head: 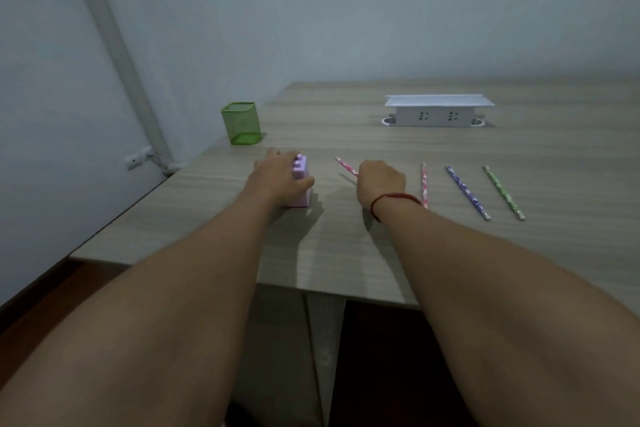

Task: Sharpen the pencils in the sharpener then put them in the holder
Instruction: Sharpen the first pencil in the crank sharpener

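The pale wood-grain table (pixel 346 246) has bare surface between both hands and its near edge. A green mesh square pencil holder (pixel 241 123) stands upright close to the left edge. The left hand (pixel 277 177) grips a lilac plastic block-shaped sharpener (pixel 300 166) that stands on the table. The right hand (pixel 381 180) is curled round a pink patterned pencil (pixel 346 165), which is apart from the sharpener. A second pink pencil (pixel 424 184), a purple pencil (pixel 467 192) and a green pencil (pixel 504 191) lie flat to the right.

a purple sharpener (pixel 300 170) is gripped by the left hand (pixel 277 178) on the table (pixel 346 246). a pink pencil (pixel 346 166) is held in the right hand (pixel 379 180), clear of the sharpener. a second pink pencil (pixel 424 184), a purple pencil (pixel 467 192) and a green pencil (pixel 504 191) are laid further right. a green holder (pixel 241 122) is set behind the sharpener.
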A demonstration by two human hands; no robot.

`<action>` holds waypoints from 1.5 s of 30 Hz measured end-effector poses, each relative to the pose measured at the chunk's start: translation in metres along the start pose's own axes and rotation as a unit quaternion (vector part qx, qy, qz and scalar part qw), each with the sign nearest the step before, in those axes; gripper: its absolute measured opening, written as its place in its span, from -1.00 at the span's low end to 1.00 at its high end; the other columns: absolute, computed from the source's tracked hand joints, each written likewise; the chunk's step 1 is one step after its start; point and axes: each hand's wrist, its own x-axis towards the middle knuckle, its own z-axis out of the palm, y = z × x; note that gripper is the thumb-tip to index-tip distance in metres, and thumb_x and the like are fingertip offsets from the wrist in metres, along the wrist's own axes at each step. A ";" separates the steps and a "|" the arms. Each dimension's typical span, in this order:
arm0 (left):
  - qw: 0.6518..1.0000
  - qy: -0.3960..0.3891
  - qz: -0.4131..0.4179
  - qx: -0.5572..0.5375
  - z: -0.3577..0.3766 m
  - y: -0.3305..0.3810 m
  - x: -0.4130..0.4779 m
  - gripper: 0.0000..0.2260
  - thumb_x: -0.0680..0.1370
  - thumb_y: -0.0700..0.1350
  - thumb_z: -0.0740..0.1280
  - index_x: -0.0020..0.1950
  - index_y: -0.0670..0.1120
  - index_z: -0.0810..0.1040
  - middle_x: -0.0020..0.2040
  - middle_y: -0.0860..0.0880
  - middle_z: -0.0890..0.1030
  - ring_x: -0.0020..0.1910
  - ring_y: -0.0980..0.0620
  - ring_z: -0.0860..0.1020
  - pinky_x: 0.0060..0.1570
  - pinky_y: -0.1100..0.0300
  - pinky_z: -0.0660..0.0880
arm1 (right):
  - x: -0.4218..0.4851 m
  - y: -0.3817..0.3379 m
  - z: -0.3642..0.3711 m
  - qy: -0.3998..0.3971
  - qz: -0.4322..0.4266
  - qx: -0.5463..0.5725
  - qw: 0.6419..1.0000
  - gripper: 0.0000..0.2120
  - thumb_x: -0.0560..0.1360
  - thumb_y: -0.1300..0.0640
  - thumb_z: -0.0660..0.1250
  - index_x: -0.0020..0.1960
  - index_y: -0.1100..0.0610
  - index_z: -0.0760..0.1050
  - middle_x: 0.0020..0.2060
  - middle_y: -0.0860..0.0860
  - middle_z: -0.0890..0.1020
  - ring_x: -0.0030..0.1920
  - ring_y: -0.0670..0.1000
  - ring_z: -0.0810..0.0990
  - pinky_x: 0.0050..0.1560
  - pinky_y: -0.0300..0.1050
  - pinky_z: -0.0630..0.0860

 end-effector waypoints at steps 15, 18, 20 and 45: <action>0.996 -0.022 -0.042 -0.071 -0.020 0.011 -0.066 -0.61 0.65 0.06 -0.08 0.34 0.06 0.41 0.37 -0.20 0.42 0.36 -0.21 0.31 0.33 -0.06 0.26 | -0.072 0.019 -0.044 -0.004 -0.119 0.000 0.993 -0.65 0.59 0.36 0.11 0.27 0.12 0.49 0.25 0.12 0.54 0.25 0.16 0.51 0.28 0.06 0.39; 0.996 0.001 -0.030 -0.082 -0.018 0.014 -0.068 -0.61 0.67 -0.04 -0.09 0.36 -0.02 0.41 0.40 -0.15 0.42 0.38 -0.16 0.28 0.33 -0.01 0.23 | -0.072 0.020 -0.048 0.011 -0.119 0.003 0.993 -0.66 0.60 0.34 0.11 0.28 0.10 0.49 0.26 0.11 0.52 0.27 0.15 0.49 0.26 0.05 0.38; 0.995 0.003 -0.038 -0.091 -0.017 0.014 -0.067 -0.61 0.67 -0.04 -0.09 0.37 0.00 0.41 0.40 -0.15 0.43 0.38 -0.15 0.28 0.34 0.01 0.23 | -0.071 0.019 -0.047 0.014 -0.117 0.002 0.993 -0.66 0.60 0.35 0.11 0.27 0.11 0.49 0.25 0.11 0.53 0.26 0.15 0.50 0.26 0.06 0.39; 0.997 0.037 0.008 -0.070 -0.009 0.011 -0.054 -0.66 0.65 -0.04 -0.03 0.28 -0.03 0.46 0.22 -0.22 0.51 0.19 -0.20 0.45 0.23 -0.03 0.39 | -0.044 -0.014 -0.018 -0.040 -0.175 0.056 0.982 -0.68 0.60 0.29 0.18 0.26 0.05 0.53 0.25 0.06 0.56 0.28 0.10 0.50 0.29 -0.02 0.41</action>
